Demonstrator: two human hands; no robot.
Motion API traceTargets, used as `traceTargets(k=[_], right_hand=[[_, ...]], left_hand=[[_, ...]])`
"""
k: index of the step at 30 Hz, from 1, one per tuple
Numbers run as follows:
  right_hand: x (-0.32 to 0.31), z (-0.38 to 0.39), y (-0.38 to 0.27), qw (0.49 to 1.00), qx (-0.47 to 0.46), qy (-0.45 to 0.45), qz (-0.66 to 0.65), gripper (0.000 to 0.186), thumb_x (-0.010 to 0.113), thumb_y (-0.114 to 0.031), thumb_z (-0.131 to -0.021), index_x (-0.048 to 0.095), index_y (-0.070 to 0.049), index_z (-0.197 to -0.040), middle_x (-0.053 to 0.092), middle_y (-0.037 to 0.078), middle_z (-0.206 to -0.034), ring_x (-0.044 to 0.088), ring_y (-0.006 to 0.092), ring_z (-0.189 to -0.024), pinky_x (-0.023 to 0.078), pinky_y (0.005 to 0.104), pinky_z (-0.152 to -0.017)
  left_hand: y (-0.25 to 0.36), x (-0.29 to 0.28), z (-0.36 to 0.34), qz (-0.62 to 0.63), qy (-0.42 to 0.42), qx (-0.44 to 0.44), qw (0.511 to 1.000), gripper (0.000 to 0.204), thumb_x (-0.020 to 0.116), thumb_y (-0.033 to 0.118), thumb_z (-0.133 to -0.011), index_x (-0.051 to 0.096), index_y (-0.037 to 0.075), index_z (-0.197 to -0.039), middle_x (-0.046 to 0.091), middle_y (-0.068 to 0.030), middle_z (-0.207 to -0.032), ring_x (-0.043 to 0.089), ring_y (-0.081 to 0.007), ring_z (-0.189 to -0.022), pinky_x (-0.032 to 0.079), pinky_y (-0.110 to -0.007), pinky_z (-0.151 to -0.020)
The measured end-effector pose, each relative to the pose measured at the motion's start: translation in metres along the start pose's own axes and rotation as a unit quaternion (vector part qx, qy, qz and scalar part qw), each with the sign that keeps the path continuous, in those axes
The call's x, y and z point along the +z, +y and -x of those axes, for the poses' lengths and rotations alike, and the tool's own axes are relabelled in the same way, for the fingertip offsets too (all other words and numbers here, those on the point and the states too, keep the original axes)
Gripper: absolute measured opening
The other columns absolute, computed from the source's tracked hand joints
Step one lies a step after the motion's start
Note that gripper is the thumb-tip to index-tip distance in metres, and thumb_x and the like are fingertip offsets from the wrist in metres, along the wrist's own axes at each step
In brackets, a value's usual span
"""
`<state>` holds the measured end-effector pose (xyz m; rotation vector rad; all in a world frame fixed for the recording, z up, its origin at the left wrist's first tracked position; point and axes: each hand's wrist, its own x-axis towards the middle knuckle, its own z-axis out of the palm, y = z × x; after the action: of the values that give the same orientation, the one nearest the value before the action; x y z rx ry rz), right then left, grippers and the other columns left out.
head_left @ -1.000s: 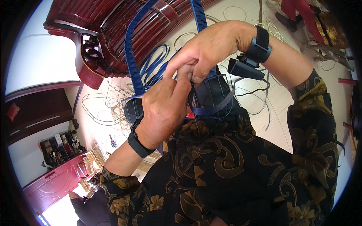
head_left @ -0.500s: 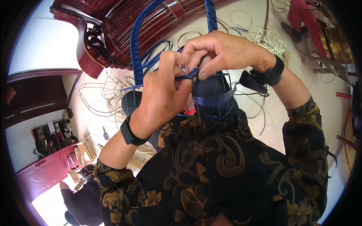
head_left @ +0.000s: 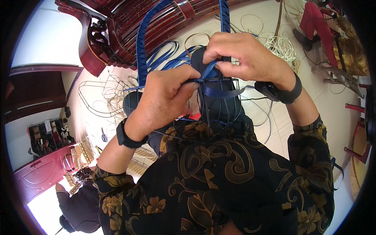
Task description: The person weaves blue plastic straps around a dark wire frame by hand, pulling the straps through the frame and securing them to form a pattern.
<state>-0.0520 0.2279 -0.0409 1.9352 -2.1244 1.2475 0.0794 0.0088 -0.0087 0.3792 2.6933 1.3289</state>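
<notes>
Head view shows your two hands meeting at the top edge of a wire frame (head_left: 226,79), which stands in front of your patterned shirt (head_left: 219,168). Your left hand (head_left: 162,98) is bent into a pinch: its thumb and forefinger come together on the top edge, near the middle, and the other fingers are folded, partly hidden from the camera. Your right hand (head_left: 248,58) is half curled, with a small gap seen between thumb and forefinger behind their tips; these tips grip a blue strip (head_left: 210,71). The strip goes slanting from the top edge, beside your left fingertips, up to this pinch. Below it, a blue band (head_left: 219,92) hangs in a curve across the wires.

A blue handle (head_left: 141,51) rises at the left end of the frame. Behind, on the floor (head_left: 282,117), lie loose blue strips (head_left: 172,58) by the edge of a dark red bench (head_left: 164,25). To the right lies a coil of pale cord (head_left: 280,47); to the left, scissors (head_left: 104,136).
</notes>
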Motion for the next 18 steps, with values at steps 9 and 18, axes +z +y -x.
traceTargets(k=[9,18], right_hand=[[0.002,0.001,0.017,0.953,0.069,0.146,0.257,0.03,0.062,0.006,-0.076,0.068,-0.005,-0.104,0.06,0.012,-0.093,0.062,0.0287,-0.083,0.05,0.035,-0.073],[-0.191,0.076,0.017,0.848,0.255,0.45,-0.118,0.023,0.074,-0.021,-0.09,0.063,-0.006,-0.103,0.067,0.012,-0.104,0.066,0.0229,-0.089,0.052,0.0353,-0.073]], left_hand=[[-0.005,0.003,0.007,0.01,0.019,0.063,0.998,0.009,0.063,-0.004,-0.092,0.065,-0.003,-0.1,0.065,-0.0096,-0.083,0.063,-0.0176,-0.071,0.049,-0.028,-0.066],[-0.01,-0.016,0.003,0.133,-0.097,-0.059,0.985,0.012,0.066,0.007,-0.096,0.068,-0.002,-0.105,0.067,-0.0032,-0.083,0.063,-0.0099,-0.075,0.05,-0.024,-0.069]])
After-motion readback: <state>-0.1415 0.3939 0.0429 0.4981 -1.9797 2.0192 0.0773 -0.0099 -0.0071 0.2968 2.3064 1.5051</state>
